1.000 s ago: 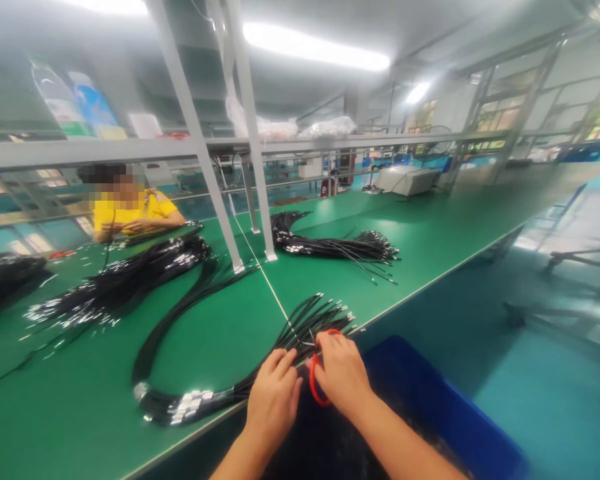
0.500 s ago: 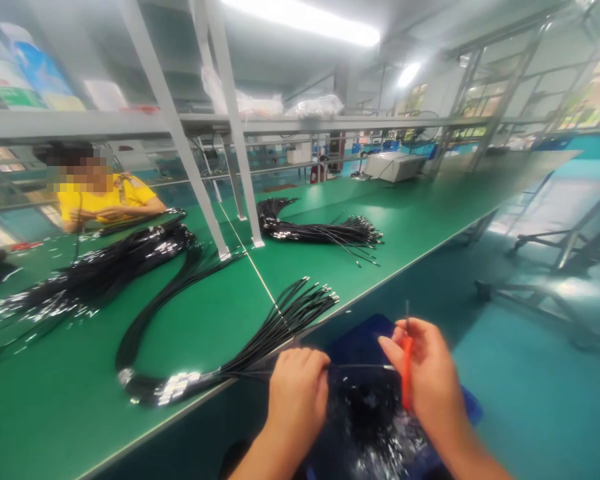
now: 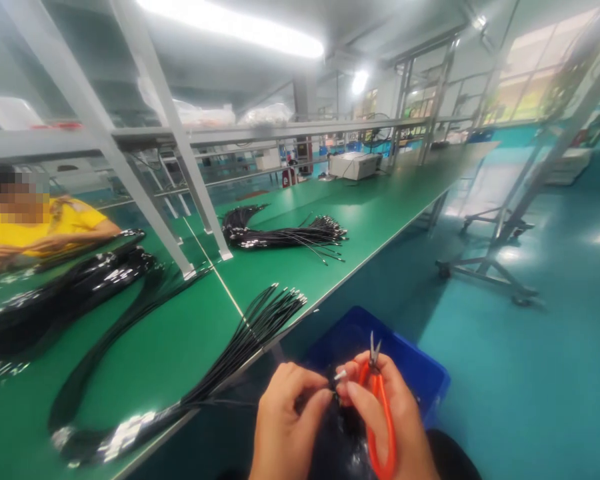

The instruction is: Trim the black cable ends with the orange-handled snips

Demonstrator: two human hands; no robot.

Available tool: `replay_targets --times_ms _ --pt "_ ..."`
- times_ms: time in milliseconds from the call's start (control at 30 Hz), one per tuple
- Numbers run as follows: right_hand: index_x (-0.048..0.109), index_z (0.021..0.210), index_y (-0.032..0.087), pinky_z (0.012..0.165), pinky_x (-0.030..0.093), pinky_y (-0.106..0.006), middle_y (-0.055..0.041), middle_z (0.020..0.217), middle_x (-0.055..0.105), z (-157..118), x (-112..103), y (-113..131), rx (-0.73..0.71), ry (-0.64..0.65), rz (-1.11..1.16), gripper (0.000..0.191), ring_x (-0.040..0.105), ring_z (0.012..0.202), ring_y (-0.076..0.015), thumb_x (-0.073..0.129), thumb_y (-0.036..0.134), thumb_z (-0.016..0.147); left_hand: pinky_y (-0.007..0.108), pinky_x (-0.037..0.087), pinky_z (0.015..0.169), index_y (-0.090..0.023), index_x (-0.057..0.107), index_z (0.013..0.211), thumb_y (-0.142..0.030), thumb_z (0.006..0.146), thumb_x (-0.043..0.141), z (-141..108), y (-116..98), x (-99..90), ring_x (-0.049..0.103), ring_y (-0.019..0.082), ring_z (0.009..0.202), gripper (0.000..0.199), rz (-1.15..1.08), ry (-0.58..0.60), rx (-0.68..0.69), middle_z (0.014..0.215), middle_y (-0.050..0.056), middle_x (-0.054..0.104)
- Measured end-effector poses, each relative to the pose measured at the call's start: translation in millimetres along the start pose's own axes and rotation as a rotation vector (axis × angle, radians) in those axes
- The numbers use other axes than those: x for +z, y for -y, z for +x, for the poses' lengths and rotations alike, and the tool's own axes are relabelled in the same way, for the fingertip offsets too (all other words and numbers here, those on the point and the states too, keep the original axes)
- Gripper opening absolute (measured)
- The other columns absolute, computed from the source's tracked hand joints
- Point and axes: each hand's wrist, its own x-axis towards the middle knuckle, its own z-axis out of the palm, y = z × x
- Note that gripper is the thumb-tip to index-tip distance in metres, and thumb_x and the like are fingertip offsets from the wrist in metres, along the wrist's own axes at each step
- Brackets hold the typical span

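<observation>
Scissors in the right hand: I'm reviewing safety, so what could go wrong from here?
The scissors stand slightly open, pointing up, in the right hand: a slip might cut skin. The small white tip could drop toward the bin below. The near bundle lies along the table's edge and might slide off if tugged.

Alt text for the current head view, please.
A person's right hand holds orange-handled metal scissors near the left hand, a small white tip between them, above a blue rectangular bin; black cables lie bundled on a green tabletop.

Metal scissor blades (image 3: 375, 349), smooth plastic handles (image 3: 389, 427), smooth cables (image 3: 235, 350) with shiny tips (image 3: 300, 297), glossy tabletop (image 3: 370, 207), blurred bin (image 3: 411, 353) probably plastic
</observation>
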Motion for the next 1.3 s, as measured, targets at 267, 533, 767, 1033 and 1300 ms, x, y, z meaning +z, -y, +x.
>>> replay_targets --times_ms 267,533,767,1033,1300 --pt "0.059 0.083 0.022 0.059 0.048 -0.024 0.0027 0.069 0.068 -5.6 19.4 3.7 -0.012 -0.016 0.078 0.026 0.059 0.058 -0.0123 0.075 0.021 0.063 0.022 0.043 0.057 -0.017 0.066 0.065 -0.027 0.076 0.067 2.9 4.0 -4.2 0.057 0.015 0.062 0.015 -0.353 0.089 -0.204 0.067 0.001 0.063" --pt "0.058 0.085 0.021 0.060 0.047 -0.023 0.0025 0.070 0.065 -5.2 16.7 3.3 0.087 0.072 0.170 0.025 0.058 0.061 -0.0118 0.075 0.021 0.067 0.025 0.045 0.064 -0.016 0.067 0.069 -0.030 0.077 0.067 -0.8 6.4 -4.3 0.059 0.017 0.067 0.016 -0.409 0.117 -0.246 0.069 0.002 0.064" --pt "0.062 0.074 0.021 0.051 0.045 -0.025 0.0016 0.064 0.060 -6.2 22.5 -1.9 0.288 0.163 0.363 0.023 0.054 0.056 -0.0144 0.080 0.025 0.059 0.025 0.046 0.059 -0.019 0.058 0.082 -0.033 0.082 0.060 -1.8 -5.5 -4.4 0.055 0.015 0.061 0.014 -0.541 0.074 -0.217 0.069 0.000 0.060" --pt "0.065 0.076 0.021 0.057 0.045 -0.023 0.0019 0.067 0.061 -11.1 29.9 8.4 0.251 0.223 0.330 0.018 0.053 0.060 -0.0125 0.077 0.018 0.064 0.027 0.048 0.056 -0.016 0.061 0.068 -0.025 0.080 0.063 11.9 -15.7 -16.5 0.058 0.015 0.057 0.015 -0.637 0.092 -0.173 0.065 0.000 0.058" --pt "0.064 0.070 0.020 0.047 0.041 -0.025 0.0021 0.055 0.058 -3.2 30.6 10.5 0.328 0.282 0.307 0.019 0.051 0.049 -0.0137 0.077 0.020 0.056 0.022 0.045 0.049 -0.017 0.057 0.074 -0.031 0.080 0.066 15.9 -18.2 -15.2 0.052 0.010 0.049 0.017 -0.908 0.123 -0.314 0.057 -0.003 0.057"
